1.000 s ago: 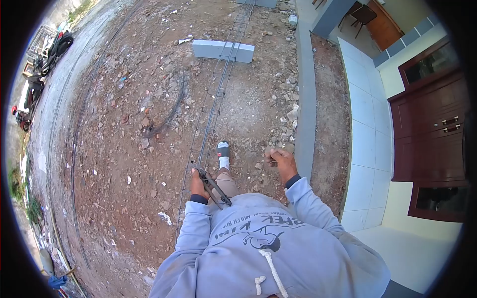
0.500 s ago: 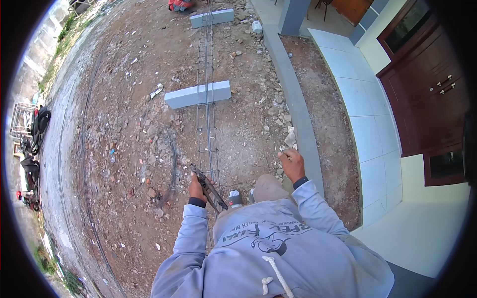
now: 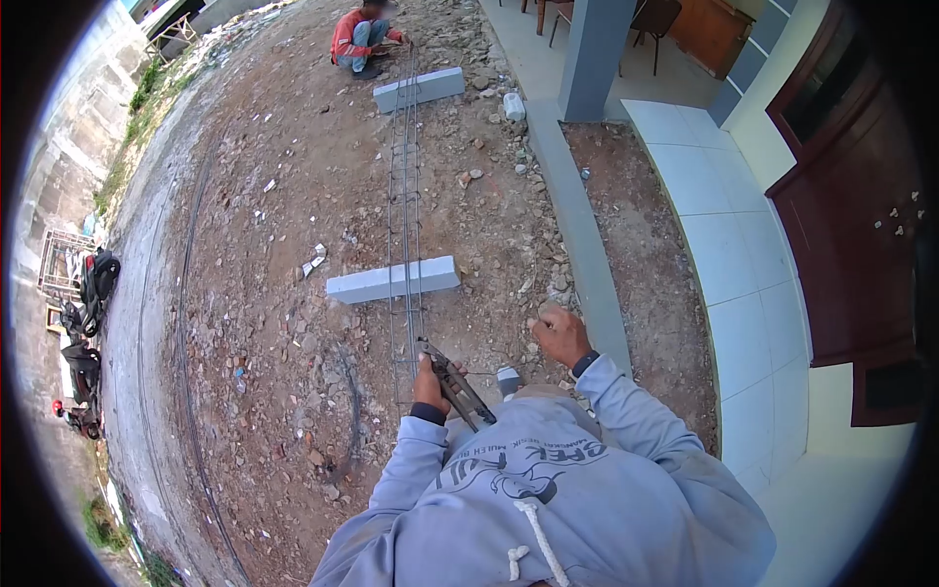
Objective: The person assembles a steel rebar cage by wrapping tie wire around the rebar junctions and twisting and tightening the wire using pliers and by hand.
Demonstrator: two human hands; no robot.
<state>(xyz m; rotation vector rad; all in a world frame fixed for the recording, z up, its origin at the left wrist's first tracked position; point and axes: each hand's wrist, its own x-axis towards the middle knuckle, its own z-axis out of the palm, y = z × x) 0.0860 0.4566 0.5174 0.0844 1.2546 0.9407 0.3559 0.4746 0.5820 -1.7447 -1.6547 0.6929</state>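
My left hand (image 3: 430, 384) is closed around a pair of long-handled metal pincers (image 3: 460, 386), their head pointing forward and their handles back towards my shirt. Just beyond lies a long, narrow cage of steel rebar (image 3: 406, 210), tied with stirrups, which runs away from me. It rests across a near pale block (image 3: 347, 286) and a far pale block (image 3: 445, 84). My right hand (image 3: 560, 338) is raised to the right of the cage, apart from it, its fingers curled shut. Whatever they may hold is too small to make out.
At the cage's far end a person in a red top (image 3: 352, 37) squats with a hand at the bars. Rubble covers the ground. A low concrete kerb (image 3: 587, 245) and white tiles (image 3: 738, 249) lie right; motorbikes (image 3: 86, 352) stand far left.
My view has tipped up, bringing the squatting person into sight, and the blocks sit lower. The pincers have shifted right towards my middle. My right hand has moved slightly left.
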